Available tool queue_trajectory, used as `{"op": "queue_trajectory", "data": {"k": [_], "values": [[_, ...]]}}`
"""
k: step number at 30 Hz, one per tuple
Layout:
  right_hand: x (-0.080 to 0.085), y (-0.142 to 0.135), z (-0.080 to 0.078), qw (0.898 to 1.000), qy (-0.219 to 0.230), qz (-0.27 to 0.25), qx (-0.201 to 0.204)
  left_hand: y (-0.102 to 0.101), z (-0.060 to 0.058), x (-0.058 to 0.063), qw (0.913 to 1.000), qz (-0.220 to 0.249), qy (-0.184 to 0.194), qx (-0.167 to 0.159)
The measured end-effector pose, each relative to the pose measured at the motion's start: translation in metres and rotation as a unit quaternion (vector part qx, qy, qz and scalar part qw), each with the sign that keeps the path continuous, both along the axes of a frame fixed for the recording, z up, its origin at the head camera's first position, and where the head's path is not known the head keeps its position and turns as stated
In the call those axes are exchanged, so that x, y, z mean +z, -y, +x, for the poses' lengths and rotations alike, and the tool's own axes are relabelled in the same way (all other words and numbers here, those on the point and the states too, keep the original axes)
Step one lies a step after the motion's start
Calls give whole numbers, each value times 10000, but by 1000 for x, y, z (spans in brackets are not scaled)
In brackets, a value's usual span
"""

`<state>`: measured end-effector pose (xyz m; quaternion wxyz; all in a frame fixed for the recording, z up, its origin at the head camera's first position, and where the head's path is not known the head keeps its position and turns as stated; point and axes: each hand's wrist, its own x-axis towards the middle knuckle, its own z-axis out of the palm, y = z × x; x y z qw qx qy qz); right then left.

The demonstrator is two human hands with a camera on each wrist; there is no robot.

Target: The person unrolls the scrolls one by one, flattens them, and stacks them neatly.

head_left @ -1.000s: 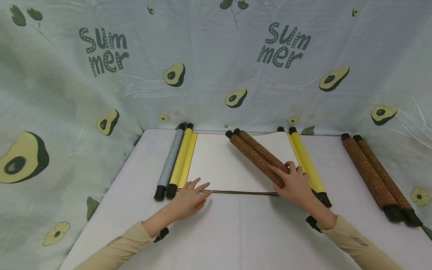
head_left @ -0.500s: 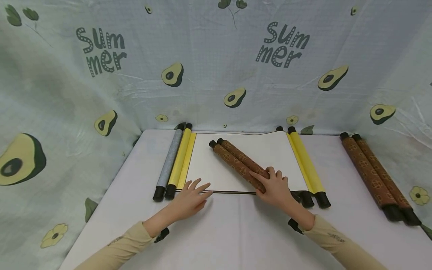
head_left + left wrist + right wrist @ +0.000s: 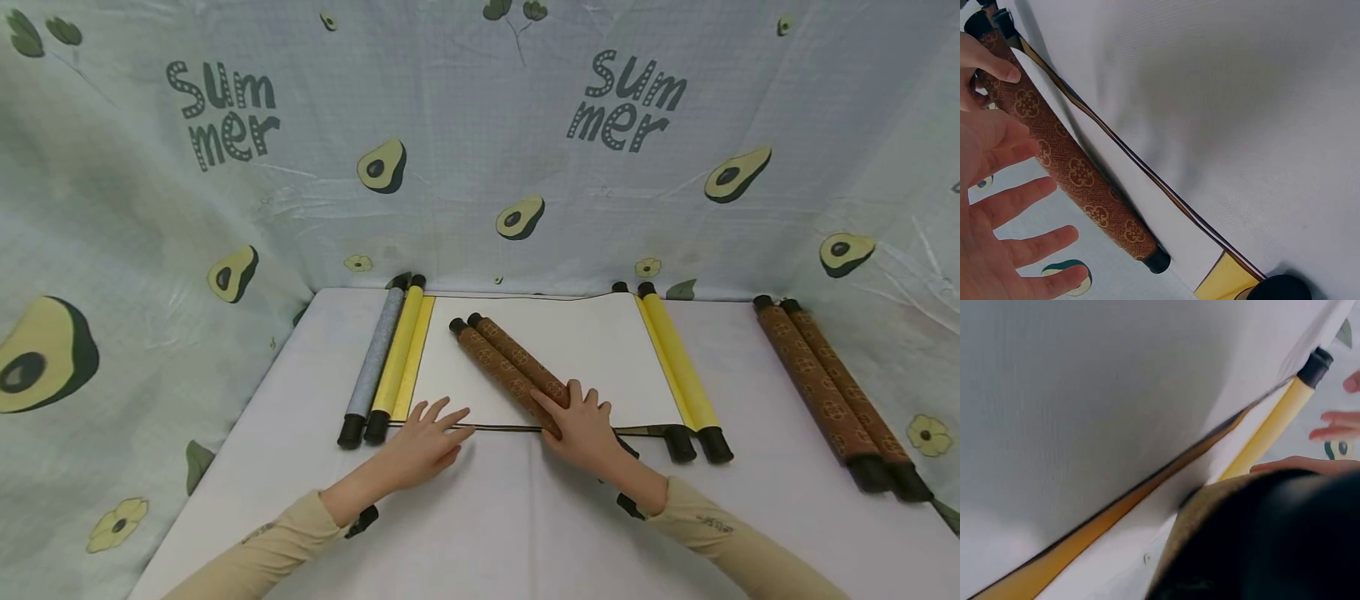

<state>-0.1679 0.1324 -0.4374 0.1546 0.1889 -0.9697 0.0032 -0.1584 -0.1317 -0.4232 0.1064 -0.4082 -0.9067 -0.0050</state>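
In the head view my right hand [image 3: 585, 429] grips the near end of a brown patterned scroll [image 3: 510, 367], its two rollers side by side with black end knobs. The scroll slants over the white sheet [image 3: 600, 342] of an unrolled scroll, far end pointing left. My left hand [image 3: 423, 446], fingers spread and holding nothing, hovers by the sheet's near left corner. The left wrist view shows the brown scroll [image 3: 1079, 175] just beyond the spread left fingers. In the right wrist view the brown scroll [image 3: 1191, 531] is close and mostly blurred.
At the sheet's left lie a yellow roller [image 3: 397, 358] and a grey one [image 3: 375, 358]; another yellow roller [image 3: 678, 362] lies at its right. A second brown scroll [image 3: 817, 383] rests at the table's right side. A printed cloth [image 3: 450, 208] hangs behind.
My right hand has carried the brown scroll left and toward me across the white sheet, slowing lately. The left hand has stayed nearly in place.
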Motion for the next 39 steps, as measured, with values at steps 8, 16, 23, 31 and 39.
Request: {"op": "queue_trajectory", "data": {"k": [8,16,23,31,39], "values": [[-16,-1,5,9994,168,258,153,-5,0,-1,10000,-23,14,-75],[-17,-5,7,9959,185,765,436,-10,1,0,10000,-5,29,-70],[4,-12,-1,9822,1739,-91,709,-11,-7,-6,9875,977,1235,55],[30,-21,-28,9270,3476,-1068,922,-24,-33,-10,8603,3436,3711,646],[43,-29,-62,8786,4347,-1614,1147,-47,-45,-6,5988,5370,5701,1674]]}}
